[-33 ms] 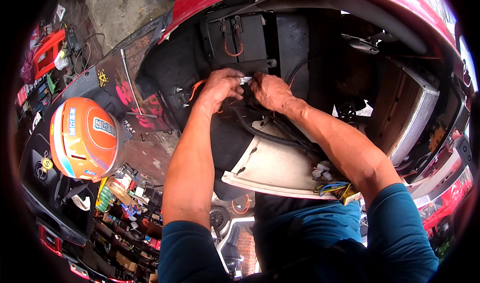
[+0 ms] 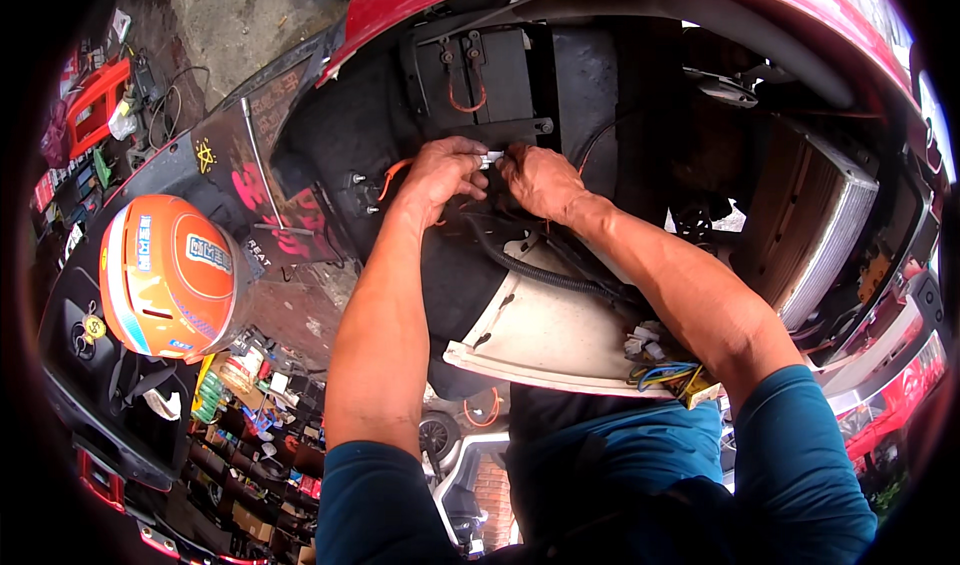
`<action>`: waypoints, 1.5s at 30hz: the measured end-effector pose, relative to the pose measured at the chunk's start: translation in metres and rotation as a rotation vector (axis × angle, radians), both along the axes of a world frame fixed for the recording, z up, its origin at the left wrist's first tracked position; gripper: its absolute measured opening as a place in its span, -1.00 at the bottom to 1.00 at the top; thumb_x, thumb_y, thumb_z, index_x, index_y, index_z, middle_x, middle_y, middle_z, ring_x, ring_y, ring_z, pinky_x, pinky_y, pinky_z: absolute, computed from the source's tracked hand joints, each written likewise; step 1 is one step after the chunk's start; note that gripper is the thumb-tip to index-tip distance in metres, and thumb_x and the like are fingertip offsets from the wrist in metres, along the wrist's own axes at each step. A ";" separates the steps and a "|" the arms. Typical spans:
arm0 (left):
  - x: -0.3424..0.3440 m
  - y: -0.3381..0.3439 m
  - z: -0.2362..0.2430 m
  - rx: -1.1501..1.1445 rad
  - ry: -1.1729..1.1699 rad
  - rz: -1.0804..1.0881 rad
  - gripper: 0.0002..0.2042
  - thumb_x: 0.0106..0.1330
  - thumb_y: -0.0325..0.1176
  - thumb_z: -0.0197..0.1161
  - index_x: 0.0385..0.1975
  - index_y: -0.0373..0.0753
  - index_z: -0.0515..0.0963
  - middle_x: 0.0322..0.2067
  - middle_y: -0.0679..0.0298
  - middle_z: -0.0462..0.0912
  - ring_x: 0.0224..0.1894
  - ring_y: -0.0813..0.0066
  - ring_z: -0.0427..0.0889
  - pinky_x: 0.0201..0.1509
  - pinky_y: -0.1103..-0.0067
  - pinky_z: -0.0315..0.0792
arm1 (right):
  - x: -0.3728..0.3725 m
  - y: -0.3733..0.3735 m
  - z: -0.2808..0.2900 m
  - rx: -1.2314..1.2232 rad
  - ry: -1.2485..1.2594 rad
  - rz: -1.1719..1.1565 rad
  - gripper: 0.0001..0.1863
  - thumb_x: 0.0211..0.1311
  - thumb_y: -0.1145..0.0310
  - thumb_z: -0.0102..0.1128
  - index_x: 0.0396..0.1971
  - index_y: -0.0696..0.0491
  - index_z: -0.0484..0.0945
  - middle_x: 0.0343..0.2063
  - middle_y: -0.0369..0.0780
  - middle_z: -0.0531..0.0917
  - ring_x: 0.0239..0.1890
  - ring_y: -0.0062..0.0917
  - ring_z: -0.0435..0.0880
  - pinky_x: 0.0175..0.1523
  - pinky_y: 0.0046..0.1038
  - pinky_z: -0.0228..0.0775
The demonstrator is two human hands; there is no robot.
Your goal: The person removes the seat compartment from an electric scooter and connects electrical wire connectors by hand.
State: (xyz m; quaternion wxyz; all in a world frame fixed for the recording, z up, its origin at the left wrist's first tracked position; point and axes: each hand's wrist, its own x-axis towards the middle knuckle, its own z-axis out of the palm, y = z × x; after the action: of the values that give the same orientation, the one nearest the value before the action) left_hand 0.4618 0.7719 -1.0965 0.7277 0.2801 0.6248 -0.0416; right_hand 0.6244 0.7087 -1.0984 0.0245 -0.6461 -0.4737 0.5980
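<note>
Both my hands meet inside the dark compartment of a red vehicle. My left hand (image 2: 445, 177) pinches a small white plug connector (image 2: 491, 159) from the left, fingers closed. From the other side, my right hand (image 2: 542, 180) is closed at the connector's right end; its fingertips are partly hidden, so whether it grips the plug or a wire there is unclear. An orange-red cable (image 2: 394, 175) runs beside my left wrist. Below my hands a black corrugated tube (image 2: 535, 269) curves over a whitish panel (image 2: 535, 337).
Beyond my hands are black boxes (image 2: 503, 90) with a looped red wire. A finned metal radiator (image 2: 822, 227) stands right. Loose wires with connectors (image 2: 665, 370) lie near my right forearm. At left are an orange helmet (image 2: 172, 275), a long metal rod tool (image 2: 262, 160) and cluttered parts.
</note>
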 end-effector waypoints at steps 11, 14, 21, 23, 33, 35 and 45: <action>0.000 0.000 -0.002 -0.006 -0.032 0.047 -0.85 0.26 -0.55 0.11 -0.21 -0.42 0.50 -0.42 0.17 0.56 -0.46 0.46 0.59 -0.38 0.53 0.60 | 0.006 0.003 -0.003 -0.008 0.051 -0.003 -0.65 0.26 0.18 -0.03 -0.21 0.17 0.54 -0.28 0.05 0.63 -0.12 -0.06 0.58 0.00 -0.16 0.39; 0.000 0.001 -0.001 -0.009 -0.030 0.070 -0.85 0.26 -0.54 0.11 -0.21 -0.43 0.51 -0.42 0.17 0.56 -0.45 0.45 0.59 -0.37 0.52 0.60 | 0.005 0.002 -0.005 0.004 0.065 -0.008 -0.65 0.26 0.18 -0.03 -0.22 0.17 0.54 -0.28 0.05 0.63 -0.12 -0.05 0.58 -0.01 -0.16 0.40; 0.000 0.001 -0.001 -0.005 -0.019 0.062 -0.84 0.26 -0.54 0.11 -0.21 -0.43 0.50 -0.42 0.17 0.57 -0.45 0.45 0.59 -0.36 0.52 0.60 | 0.004 0.001 -0.005 0.025 0.078 -0.026 -0.65 0.27 0.18 -0.03 -0.22 0.17 0.54 -0.30 0.05 0.62 -0.12 -0.06 0.58 -0.01 -0.16 0.39; -0.001 0.001 -0.001 -0.011 -0.024 0.071 -0.84 0.26 -0.54 0.11 -0.20 -0.42 0.50 -0.42 0.16 0.57 -0.45 0.45 0.59 -0.36 0.52 0.60 | 0.005 0.001 -0.004 0.027 0.092 -0.028 -0.65 0.26 0.18 -0.03 -0.23 0.18 0.54 -0.30 0.05 0.62 -0.13 -0.06 0.58 -0.01 -0.17 0.39; -0.001 -0.001 -0.004 0.014 -0.034 0.051 -0.84 0.27 -0.54 0.10 -0.19 -0.42 0.49 -0.42 0.15 0.56 -0.44 0.43 0.59 -0.34 0.50 0.61 | 0.006 0.005 -0.009 -0.041 0.100 0.028 -0.63 0.27 0.17 -0.03 -0.21 0.19 0.56 -0.28 0.06 0.62 -0.11 -0.07 0.57 0.01 -0.19 0.39; -0.001 0.000 -0.004 -0.012 -0.037 0.082 -0.85 0.27 -0.54 0.11 -0.20 -0.42 0.49 -0.40 0.15 0.55 -0.43 0.43 0.59 -0.33 0.48 0.61 | 0.006 0.004 -0.009 -0.054 0.110 -0.014 -0.62 0.27 0.17 -0.04 -0.19 0.18 0.55 -0.25 0.07 0.61 -0.09 -0.07 0.57 0.02 -0.19 0.38; -0.001 -0.002 -0.005 0.004 -0.033 0.087 -0.85 0.29 -0.53 0.10 -0.20 -0.41 0.49 -0.37 0.20 0.56 -0.41 0.45 0.59 -0.32 0.49 0.61 | 0.005 -0.001 -0.016 -0.007 0.176 -0.115 -0.62 0.27 0.21 -0.03 -0.20 0.27 0.52 -0.35 0.11 0.61 -0.17 -0.02 0.58 -0.05 -0.24 0.39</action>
State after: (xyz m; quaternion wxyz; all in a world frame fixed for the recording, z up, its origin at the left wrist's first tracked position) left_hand 0.4605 0.7697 -1.1015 0.7383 0.2550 0.6244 -0.0041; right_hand 0.6297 0.7076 -1.1148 0.0979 -0.6173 -0.4297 0.6517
